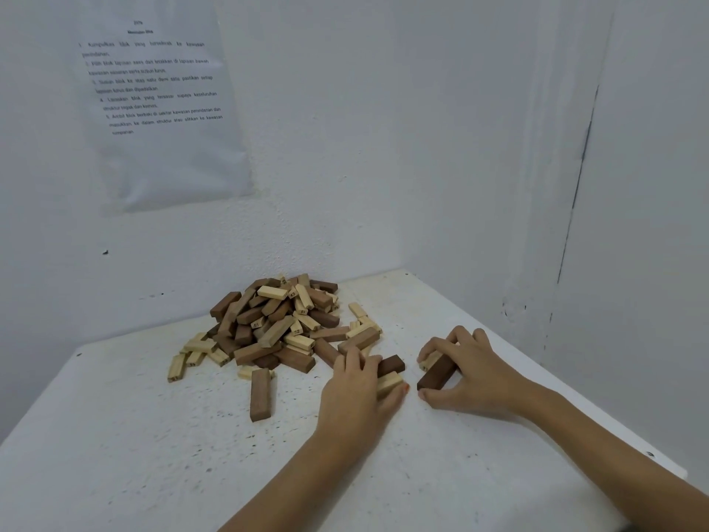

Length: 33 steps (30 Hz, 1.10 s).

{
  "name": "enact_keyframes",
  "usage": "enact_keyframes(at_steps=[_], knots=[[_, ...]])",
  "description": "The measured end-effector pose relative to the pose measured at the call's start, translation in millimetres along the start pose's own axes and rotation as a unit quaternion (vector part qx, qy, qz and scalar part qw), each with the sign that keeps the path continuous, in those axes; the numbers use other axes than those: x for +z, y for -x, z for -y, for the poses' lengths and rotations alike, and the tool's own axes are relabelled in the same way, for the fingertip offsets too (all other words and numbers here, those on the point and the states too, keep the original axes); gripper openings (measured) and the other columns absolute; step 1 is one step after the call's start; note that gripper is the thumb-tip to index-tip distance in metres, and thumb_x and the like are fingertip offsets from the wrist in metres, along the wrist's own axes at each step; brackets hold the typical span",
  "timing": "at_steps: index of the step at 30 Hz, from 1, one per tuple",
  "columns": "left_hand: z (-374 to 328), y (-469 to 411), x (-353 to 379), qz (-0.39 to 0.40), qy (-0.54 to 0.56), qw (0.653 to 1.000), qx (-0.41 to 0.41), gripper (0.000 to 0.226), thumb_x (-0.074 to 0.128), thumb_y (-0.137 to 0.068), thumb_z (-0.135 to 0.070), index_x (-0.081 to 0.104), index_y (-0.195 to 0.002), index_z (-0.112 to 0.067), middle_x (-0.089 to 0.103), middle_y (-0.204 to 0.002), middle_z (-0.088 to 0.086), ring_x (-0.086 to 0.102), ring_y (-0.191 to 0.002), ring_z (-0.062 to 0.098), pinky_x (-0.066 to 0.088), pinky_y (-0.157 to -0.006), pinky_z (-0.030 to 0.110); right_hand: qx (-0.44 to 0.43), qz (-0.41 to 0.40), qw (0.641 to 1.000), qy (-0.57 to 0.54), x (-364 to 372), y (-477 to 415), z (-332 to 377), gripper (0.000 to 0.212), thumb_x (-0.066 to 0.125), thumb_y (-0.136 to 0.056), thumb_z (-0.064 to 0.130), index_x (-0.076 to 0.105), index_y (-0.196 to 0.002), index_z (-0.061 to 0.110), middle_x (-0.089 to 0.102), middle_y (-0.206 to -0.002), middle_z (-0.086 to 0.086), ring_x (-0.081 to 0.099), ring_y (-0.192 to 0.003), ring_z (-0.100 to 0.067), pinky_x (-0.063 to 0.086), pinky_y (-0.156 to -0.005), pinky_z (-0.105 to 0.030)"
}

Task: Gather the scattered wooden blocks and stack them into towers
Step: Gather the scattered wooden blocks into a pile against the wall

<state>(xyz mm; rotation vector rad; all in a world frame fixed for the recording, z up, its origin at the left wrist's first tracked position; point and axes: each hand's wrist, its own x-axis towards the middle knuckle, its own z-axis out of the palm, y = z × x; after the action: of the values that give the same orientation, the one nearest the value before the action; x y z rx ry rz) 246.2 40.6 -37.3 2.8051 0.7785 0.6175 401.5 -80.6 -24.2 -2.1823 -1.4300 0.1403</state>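
A loose pile of wooden blocks point(276, 320), pale and brown mixed, lay on the white table point(153, 455) against its far edge, close to the far right corner. One brown block point(261, 393) lay flat by itself just on the near side of the pile, pointing toward the near edge.

Both hands worked between the pile and the right edge of the surface. The left hand point(358, 382) lay at the pile's near right fringe, palm down, its fingers curled over two blocks lying side by side: a short dark block point(391, 365) on the far side and a pale block point(389, 382) on the near side. Both stuck out from under the fingers toward the right, and the thumb pressed along the pale block's near side.

The right hand point(466, 362) sat just beside it, nearer the right edge, and the two hands did not touch. Its fingers curled over a long dark block point(437, 374) that rested on the surface, one end pointing at the left hand. The thumb tip touched the table just beside that end. A light block point(429, 360) showed under the fingertips on the far side, partly hidden.

A printed sheet point(161, 109) was fixed to the wall above the far edge.
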Motion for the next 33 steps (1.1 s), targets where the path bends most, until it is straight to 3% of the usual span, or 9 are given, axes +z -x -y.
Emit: enact_keyframes(at_steps=[3, 7, 10, 12, 17, 23, 29, 31, 33], knots=[[0.9, -0.5, -1.1, -0.024, 0.041, 0.999, 0.003, 0.051, 0.052, -0.088, -0.057, 0.048, -0.126, -0.024, 0.038, -0.124, -0.005, 0.045, -0.105, 0.011, 0.042, -0.075, 0.02, -0.003, -0.027, 0.999, -0.035, -1.7, 0.0, -0.7, 0.034, 0.07, -0.067, 0.047, 0.052, -0.095, 0.043, 0.046, -0.094, 0.02, 0.036, -0.097, -0.006, 0.043, -0.08, -0.023], [2.7, -1.5, -4.6, -0.029, 0.07, 0.997, 0.03, 0.048, 0.058, -0.085, -0.053, 0.046, -0.125, -0.03, 0.039, -0.116, -0.008, 0.046, -0.093, 0.008, 0.037, -0.069, 0.016, 0.009, -0.023, 0.999, 0.022, -5.2, -4.9, -4.0, 0.032, 0.068, -0.074, 0.036, 0.05, -0.099, 0.041, 0.047, -0.102, 0.016, 0.039, -0.094, 0.0, 0.042, -0.069, -0.023], [4.5, -1.4, -3.6, -0.019, 0.076, 0.996, 0.043, 0.048, 0.055, -0.087, -0.053, 0.043, -0.129, -0.033, 0.045, -0.12, -0.011, 0.043, -0.103, 0.006, 0.038, -0.077, 0.016, 0.035, 0.024, 0.999, -0.011, -9.4, -10.7, -3.9, 0.044, 0.066, -0.079, 0.034, 0.043, -0.115, 0.042, 0.045, -0.109, 0.01, 0.04, -0.098, -0.004, 0.045, -0.081, -0.03], [5.5, 0.1, -3.0, -0.018, 0.082, 0.995, 0.046, 0.047, 0.054, -0.088, -0.053, 0.042, -0.13, -0.035, 0.047, -0.12, -0.014, 0.041, -0.105, 0.004, 0.039, -0.079, 0.016, 0.048, 0.028, 0.998, -0.023, -9.8, -15.8, -2.3, 0.051, 0.063, -0.084, 0.037, 0.037, -0.128, 0.044, 0.044, -0.117, 0.006, 0.042, -0.107, -0.011, 0.044, -0.09, -0.035], [5.6, 5.6, -0.6, -0.044, 0.06, 0.996, 0.047, 0.046, 0.051, -0.091, -0.052, 0.042, -0.134, -0.038, 0.049, -0.117, -0.014, 0.041, -0.103, 0.005, 0.037, -0.076, 0.016, 0.026, 0.014, 0.996, 0.088, 3.4, -30.3, 5.7, 0.05, 0.046, -0.093, 0.052, 0.032, -0.141, 0.044, 0.042, -0.126, 0.004, 0.036, -0.117, -0.015, 0.037, -0.078, -0.028], [14.0, 10.4, -0.1, -0.069, 0.063, 0.995, 0.03, 0.046, 0.058, -0.089, -0.049, 0.049, -0.132, -0.037, 0.048, -0.106, -0.014, 0.04, -0.093, 0.004, 0.03, -0.069, 0.013, 0.002, -0.073, 0.993, 0.09, 19.7, -34.0, 7.9, 0.029, 0.049, -0.093, 0.046, 0.051, -0.122, 0.041, 0.052, -0.107, 0.015, 0.043, -0.101, -0.009, 0.041, -0.068, -0.026], [14.7, 10.6, 0.1, -0.065, 0.095, 0.992, 0.043, 0.045, 0.057, -0.09, -0.046, 0.05, -0.133, -0.037, 0.045, -0.109, -0.015, 0.043, -0.091, 0.002, 0.034, -0.068, 0.011, 0.059, -0.123, 0.988, -0.073, 14.6, -26.9, 3.3, 0.014, 0.07, -0.081, 0.031, 0.068, -0.091, 0.039, 0.065, -0.085, 0.017, 0.051, -0.09, -0.008, 0.031, -0.079, -0.032], [16.0, 10.8, 0.5, -0.07, 0.107, 0.991, 0.044, 0.045, 0.062, -0.088, -0.043, 0.053, -0.132, -0.034, 0.045, -0.105, -0.013, 0.045, -0.089, 0.004, 0.032, -0.066, 0.007, 0.071, -0.162, 0.973, -0.146, 8.4, -22.9, 3.2, 0.017, 0.074, -0.078, 0.027, 0.069, -0.086, 0.04, 0.066, -0.085, 0.015, 0.054, -0.084, -0.008, 0.038, -0.078, -0.031], [16.8, 11.0, 0.7, -0.082, 0.113, 0.989, 0.047, 0.045, 0.065, -0.087, -0.04, 0.056, -0.13, -0.032, 0.046, -0.099, -0.011, 0.045, -0.085, 0.005, 0.03, -0.063, 0.006, 0.079, -0.195, 0.954, -0.213, 2.3, -16.0, 3.0, 0.021, 0.075, -0.077, 0.019, 0.07, -0.085, 0.037, 0.066, -0.085, 0.01, 0.053, -0.071, -0.008, 0.043, -0.069, -0.025]])
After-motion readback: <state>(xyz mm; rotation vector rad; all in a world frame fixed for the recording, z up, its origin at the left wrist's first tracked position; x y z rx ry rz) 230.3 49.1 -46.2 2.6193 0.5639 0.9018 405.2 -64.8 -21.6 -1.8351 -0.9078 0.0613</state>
